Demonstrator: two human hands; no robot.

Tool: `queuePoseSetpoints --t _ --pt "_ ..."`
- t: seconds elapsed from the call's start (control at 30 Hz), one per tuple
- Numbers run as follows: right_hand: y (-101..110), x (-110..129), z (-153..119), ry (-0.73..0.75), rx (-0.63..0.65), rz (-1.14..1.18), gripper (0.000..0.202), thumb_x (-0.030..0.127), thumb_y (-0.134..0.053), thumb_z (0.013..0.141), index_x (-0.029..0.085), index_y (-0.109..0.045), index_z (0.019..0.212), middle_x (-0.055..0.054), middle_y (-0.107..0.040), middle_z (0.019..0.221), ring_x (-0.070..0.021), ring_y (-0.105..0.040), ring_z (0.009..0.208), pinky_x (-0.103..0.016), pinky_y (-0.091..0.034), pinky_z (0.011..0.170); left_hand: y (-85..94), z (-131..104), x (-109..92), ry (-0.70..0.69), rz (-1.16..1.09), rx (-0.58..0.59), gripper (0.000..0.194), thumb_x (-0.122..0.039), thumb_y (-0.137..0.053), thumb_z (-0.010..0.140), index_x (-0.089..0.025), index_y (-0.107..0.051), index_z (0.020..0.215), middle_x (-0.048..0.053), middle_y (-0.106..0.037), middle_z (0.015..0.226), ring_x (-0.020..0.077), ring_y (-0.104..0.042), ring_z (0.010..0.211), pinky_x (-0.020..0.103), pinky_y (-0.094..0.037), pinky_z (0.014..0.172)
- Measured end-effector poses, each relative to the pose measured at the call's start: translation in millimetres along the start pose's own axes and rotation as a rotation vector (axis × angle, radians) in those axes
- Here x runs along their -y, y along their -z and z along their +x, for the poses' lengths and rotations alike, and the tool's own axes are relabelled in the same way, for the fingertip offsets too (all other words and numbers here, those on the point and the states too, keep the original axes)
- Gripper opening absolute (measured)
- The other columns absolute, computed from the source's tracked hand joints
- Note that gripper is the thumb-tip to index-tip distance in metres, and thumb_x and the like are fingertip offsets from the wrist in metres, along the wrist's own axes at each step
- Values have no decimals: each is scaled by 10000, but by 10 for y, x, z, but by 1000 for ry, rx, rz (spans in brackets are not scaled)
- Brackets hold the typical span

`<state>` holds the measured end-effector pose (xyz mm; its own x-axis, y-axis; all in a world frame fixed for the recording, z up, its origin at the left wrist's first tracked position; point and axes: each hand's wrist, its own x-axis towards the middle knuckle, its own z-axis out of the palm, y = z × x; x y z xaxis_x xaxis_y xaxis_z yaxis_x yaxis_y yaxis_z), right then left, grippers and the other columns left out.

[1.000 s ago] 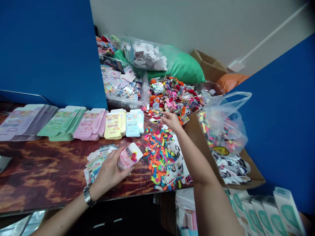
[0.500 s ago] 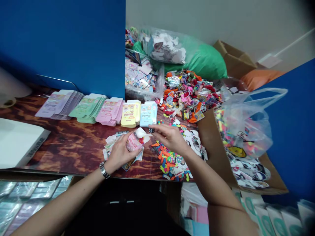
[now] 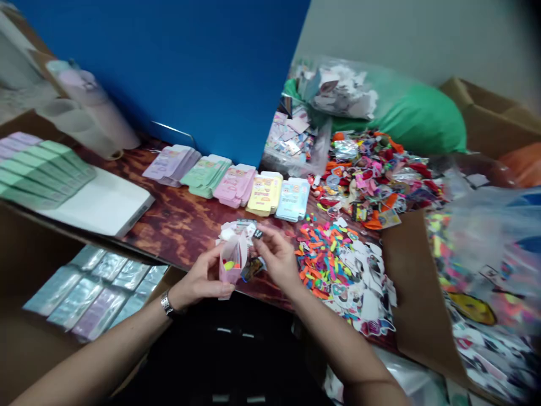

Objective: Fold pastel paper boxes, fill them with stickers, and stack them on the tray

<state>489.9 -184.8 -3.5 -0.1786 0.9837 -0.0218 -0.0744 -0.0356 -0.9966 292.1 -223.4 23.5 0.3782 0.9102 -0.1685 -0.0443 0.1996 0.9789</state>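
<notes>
My left hand (image 3: 202, 279) is wrapped round a small pink cardboard box (image 3: 229, 276), its top open and tilted towards me. Bright yellow and orange pieces (image 3: 230, 264) show inside. Just right of the box's mouth, my right hand (image 3: 279, 260) pinches a small black piece with white marks (image 3: 257, 233); its kind is unclear. Behind the box lie printed cards (image 3: 245, 223), partly hidden by the box and my hands. Near my right hand a heap of small colourful pieces (image 3: 315, 259) spreads over the table beside white-edged cutouts (image 3: 359, 276).
Flat boxes stand in a row of stacks: purple (image 3: 171, 163), green (image 3: 207, 176), pink (image 3: 235, 185), yellow (image 3: 264, 193) and blue (image 3: 292, 199). A blue partition (image 3: 190, 73) rises behind. Small toys (image 3: 367, 175) lie at the back right, beside a carton (image 3: 416, 287).
The view has swung left, showing more of the left side. My left hand has tipped the pink box towards me, so its inside shows. The black piece stays pinched in my right hand.
</notes>
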Motion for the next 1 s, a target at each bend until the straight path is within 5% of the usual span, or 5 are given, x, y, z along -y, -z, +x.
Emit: queuePoseSetpoints --t 0.13,0.37,0.63,0.8,1.0 --pt "-453 -131 -215 35 227 -101 331 356 -606 920 248 -617 1232 -28 -691 912 -151 -674 777 -287 -570 715 139 -490 121 54 -176 -149 796 -538 -817 589 -176 -580 1258 68 -674 971 220 -652 828 342 -563 754" --pt "-554 -78 -205 136 297 -295 330 340 -594 930 241 -601 1244 -22 -670 895 -141 -648 777 -278 -540 735 411 -1362 590 123 237 -334 798 -421 -773 730 -237 -431 1427 108 -552 1356 285 -555 1217 454 -436 1080" --pt "-835 -61 -501 246 719 -547 241 289 -616 898 224 -661 1125 -103 -585 1294 -210 -579 1173 -326 -518 906 404 -1536 730 13 35 -325 876 -460 -741 723 -228 -372 1482 128 -555 1355 315 -551 1232 475 -452 1052" --pt "-1117 -223 -626 180 934 -467 241 311 -619 896 190 -684 1094 -63 -702 1042 -163 -661 895 -280 -514 817 452 -1704 612 108 -226 -147 913 -486 -751 661 -197 -416 1459 87 -675 1047 268 -647 946 379 -549 816" --pt "-1243 -480 -596 -101 802 -663 258 358 -629 878 202 -709 1067 -8 -728 890 -137 -650 749 -238 -477 705 568 -1870 737 175 -263 -292 841 -435 -753 710 -216 -410 1445 86 -638 1076 228 -622 947 301 -544 733"
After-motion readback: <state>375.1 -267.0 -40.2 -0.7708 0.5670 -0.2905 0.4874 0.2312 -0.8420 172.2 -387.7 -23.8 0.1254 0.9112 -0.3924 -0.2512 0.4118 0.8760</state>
